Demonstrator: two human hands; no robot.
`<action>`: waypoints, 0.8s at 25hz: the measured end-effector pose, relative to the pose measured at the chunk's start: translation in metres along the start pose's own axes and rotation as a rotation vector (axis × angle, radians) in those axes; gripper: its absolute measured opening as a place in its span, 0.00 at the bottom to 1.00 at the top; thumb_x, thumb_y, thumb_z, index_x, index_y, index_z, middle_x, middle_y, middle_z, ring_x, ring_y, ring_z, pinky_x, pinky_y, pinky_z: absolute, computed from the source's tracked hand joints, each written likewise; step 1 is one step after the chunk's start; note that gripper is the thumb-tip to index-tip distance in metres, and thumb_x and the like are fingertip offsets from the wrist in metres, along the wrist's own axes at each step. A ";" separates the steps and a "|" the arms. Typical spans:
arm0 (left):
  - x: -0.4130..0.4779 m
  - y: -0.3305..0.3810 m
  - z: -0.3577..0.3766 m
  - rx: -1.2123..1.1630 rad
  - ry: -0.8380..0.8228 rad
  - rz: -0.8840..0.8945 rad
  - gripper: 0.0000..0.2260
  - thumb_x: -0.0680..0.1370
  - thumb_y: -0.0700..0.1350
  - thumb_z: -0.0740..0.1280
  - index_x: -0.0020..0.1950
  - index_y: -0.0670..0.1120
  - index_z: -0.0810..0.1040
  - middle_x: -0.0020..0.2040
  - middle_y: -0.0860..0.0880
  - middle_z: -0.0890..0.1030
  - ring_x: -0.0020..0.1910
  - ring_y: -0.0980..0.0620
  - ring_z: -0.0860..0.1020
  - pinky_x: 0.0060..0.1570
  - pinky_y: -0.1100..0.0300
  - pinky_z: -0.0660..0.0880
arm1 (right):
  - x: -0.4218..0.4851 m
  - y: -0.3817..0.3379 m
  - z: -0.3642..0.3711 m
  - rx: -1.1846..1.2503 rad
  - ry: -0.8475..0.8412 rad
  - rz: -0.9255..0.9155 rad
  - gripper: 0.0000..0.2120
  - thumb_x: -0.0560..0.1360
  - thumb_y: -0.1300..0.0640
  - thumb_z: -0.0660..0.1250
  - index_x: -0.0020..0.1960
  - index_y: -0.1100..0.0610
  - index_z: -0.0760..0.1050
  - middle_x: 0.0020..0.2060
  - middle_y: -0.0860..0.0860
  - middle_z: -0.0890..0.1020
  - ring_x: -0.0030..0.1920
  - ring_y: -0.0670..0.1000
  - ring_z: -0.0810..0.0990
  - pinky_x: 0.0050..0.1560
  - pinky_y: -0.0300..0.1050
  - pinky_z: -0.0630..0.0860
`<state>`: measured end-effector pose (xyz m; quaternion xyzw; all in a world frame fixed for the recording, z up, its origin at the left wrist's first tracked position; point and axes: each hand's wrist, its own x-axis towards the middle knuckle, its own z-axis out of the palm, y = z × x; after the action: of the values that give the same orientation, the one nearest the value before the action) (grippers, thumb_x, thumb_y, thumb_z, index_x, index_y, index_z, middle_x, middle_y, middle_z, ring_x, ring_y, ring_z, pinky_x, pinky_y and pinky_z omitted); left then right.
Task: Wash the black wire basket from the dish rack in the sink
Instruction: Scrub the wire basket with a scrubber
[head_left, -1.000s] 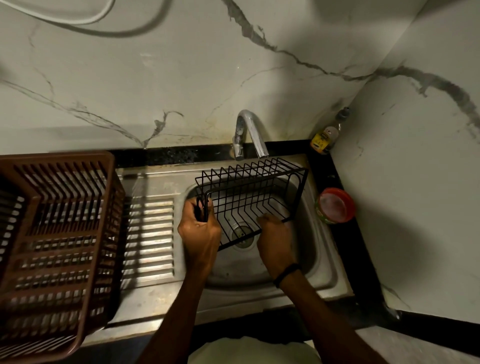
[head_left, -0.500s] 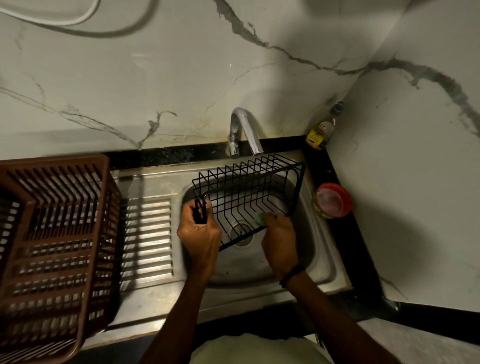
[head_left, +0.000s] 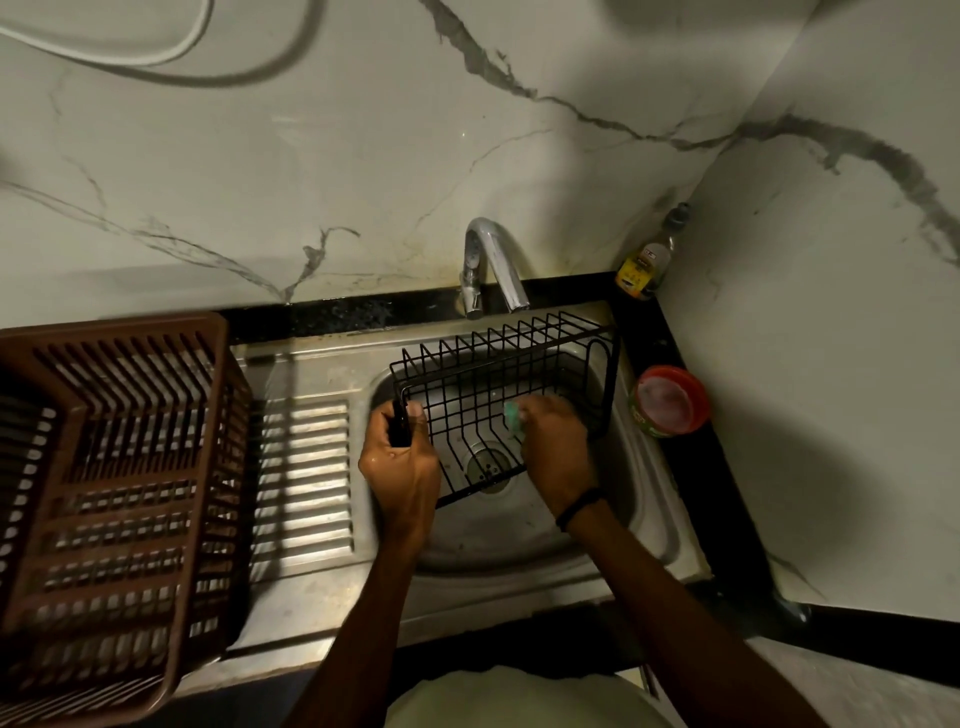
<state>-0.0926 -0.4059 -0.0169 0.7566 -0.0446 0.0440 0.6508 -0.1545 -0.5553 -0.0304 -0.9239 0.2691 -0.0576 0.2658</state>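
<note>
The black wire basket (head_left: 519, 374) is tilted over the steel sink bowl (head_left: 519, 535), its open side facing me. My left hand (head_left: 402, 467) grips the basket's left end wire. My right hand (head_left: 558, 449) holds a small green scrub pad (head_left: 514, 415) and presses it against the wires inside the basket. The chrome tap (head_left: 493, 265) stands behind the basket; no water stream is visible.
A brown plastic dish rack (head_left: 114, 483) sits on the left over the ribbed drainboard (head_left: 306, 483). A round tub with a red lid (head_left: 670, 400) and a small yellow-labelled bottle (head_left: 644, 265) stand on the black counter at the right corner. Marble walls close in behind and to the right.
My right hand has moved up from the basket's front edge into the basket, and the green pad now shows in its fingers. The left hand keeps its grip.
</note>
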 end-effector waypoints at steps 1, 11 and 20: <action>0.002 -0.002 0.001 -0.001 0.001 -0.018 0.19 0.81 0.53 0.66 0.53 0.34 0.78 0.40 0.48 0.78 0.38 0.58 0.77 0.42 0.61 0.78 | 0.003 -0.008 0.005 0.016 -0.031 -0.070 0.10 0.77 0.60 0.63 0.57 0.60 0.78 0.53 0.55 0.79 0.49 0.43 0.76 0.54 0.31 0.72; 0.011 -0.008 0.000 -0.012 -0.005 -0.157 0.14 0.82 0.46 0.66 0.57 0.35 0.79 0.45 0.44 0.81 0.45 0.52 0.78 0.51 0.47 0.78 | 0.003 -0.019 0.012 -0.068 -0.232 -0.250 0.11 0.77 0.65 0.65 0.58 0.60 0.76 0.55 0.56 0.76 0.54 0.55 0.77 0.54 0.40 0.72; 0.015 -0.003 0.004 -0.079 -0.081 -0.272 0.13 0.84 0.46 0.64 0.58 0.36 0.79 0.44 0.46 0.81 0.43 0.55 0.80 0.48 0.55 0.79 | 0.004 -0.051 0.019 0.031 -0.247 -0.341 0.09 0.78 0.64 0.64 0.57 0.59 0.77 0.49 0.56 0.80 0.49 0.54 0.79 0.51 0.48 0.77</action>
<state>-0.0776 -0.4092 -0.0187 0.7307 0.0302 -0.0769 0.6777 -0.1225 -0.5123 -0.0201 -0.9519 0.0732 0.0080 0.2974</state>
